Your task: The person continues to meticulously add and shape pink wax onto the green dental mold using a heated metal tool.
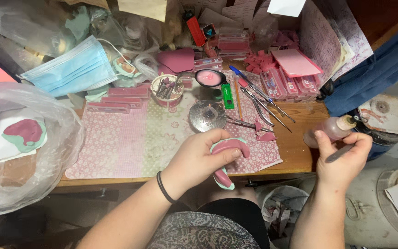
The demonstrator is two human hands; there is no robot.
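Left hand (199, 159) gripping a pink-and-green mould (226, 154) at the desk edge (162, 177), right hand (344, 159) pinching a thin metal tool (339, 153) off the desk, tool tip hidden, desk back crowded.

Even, soft overhead light, faint shadows, mild wide-angle bending at edges, sharp focus throughout.

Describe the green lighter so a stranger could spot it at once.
Start at the patterned pink mat on the wooden table. Near its far edge, right of the small cup of burs, the green lighter lies below a pink-filled spoon. It is the only bright green thing there.
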